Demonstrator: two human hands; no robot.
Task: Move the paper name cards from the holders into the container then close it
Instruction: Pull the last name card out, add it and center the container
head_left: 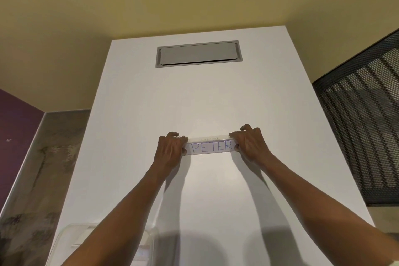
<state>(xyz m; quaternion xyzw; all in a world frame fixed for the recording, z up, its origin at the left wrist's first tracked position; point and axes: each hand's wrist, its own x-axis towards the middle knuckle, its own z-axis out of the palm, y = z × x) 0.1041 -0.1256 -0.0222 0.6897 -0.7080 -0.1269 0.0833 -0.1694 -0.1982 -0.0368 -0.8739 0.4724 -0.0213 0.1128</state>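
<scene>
A clear name card holder (210,147) stands in the middle of the white table (205,97), with a paper card reading "PETER" inside it. My left hand (170,149) grips the holder's left end, and my right hand (248,144) grips its right end. A clear plastic container (73,242) sits at the near left corner of the table, partly hidden under my left forearm. I cannot tell what lies inside it.
A grey cable hatch (197,54) is set flush into the table's far end. A black mesh chair back (362,127) stands close to the right edge. A beige wall rises behind the table, and grey floor shows at the left.
</scene>
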